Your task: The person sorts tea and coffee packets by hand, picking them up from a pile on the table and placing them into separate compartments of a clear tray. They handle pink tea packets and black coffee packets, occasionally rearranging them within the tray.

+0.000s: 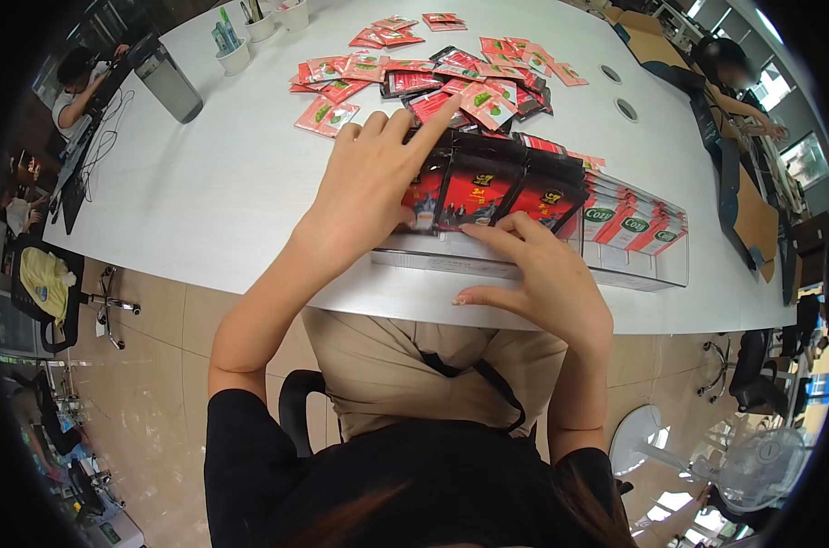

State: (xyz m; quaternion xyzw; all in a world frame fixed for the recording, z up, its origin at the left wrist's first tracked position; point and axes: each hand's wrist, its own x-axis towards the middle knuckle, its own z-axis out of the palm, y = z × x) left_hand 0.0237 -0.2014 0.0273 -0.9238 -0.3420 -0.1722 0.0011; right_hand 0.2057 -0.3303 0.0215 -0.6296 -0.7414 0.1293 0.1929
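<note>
A clear divided box [670,269] stands near the table's front edge. Its left part holds rows of black and red coffee sachets [477,190], upright and leaning back; its right part holds pink Cozy sachets [626,224]. My left hand [364,178] lies over the left end of the coffee sachets, fingers spread, index stretched along their top and thumb at their front. My right hand [551,283] is in front of the box with thumb and fingers apart; its fingertips touch the lower front of the coffee sachets. Part of the left row is hidden under my left hand.
Behind the box lies a loose pile of pink and black-red sachets [487,100]. A grey bottle [170,84] and cups with pens [234,60] stand at the back left. Cable holes [625,110] show at the right. Other people sit at both sides.
</note>
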